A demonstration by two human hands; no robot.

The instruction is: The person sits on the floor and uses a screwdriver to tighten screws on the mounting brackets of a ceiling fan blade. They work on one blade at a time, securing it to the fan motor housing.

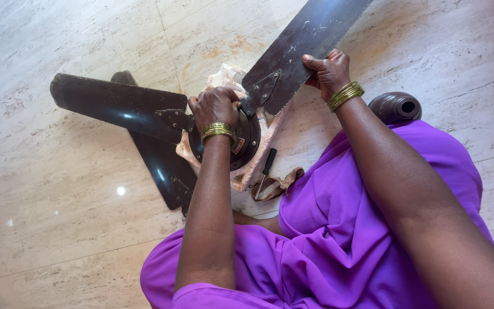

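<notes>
A dark brown ceiling fan lies on the marble floor, its round motor hub (248,137) resting on a pinkish stone block (261,154). My left hand (215,107) is closed over the top of the hub, near where a blade bracket joins it. My right hand (328,71) grips the edge of the upper right blade (298,43). A second blade (115,106) points left. A third blade (164,166) lies loose on the floor under it.
A black-handled screwdriver (265,170) lies by the block, beside a crumpled brown rag (278,184). A dark rounded fan cup (395,107) stands at the right next to my purple garment (327,229). Pale marble tiles (58,217) cover the floor.
</notes>
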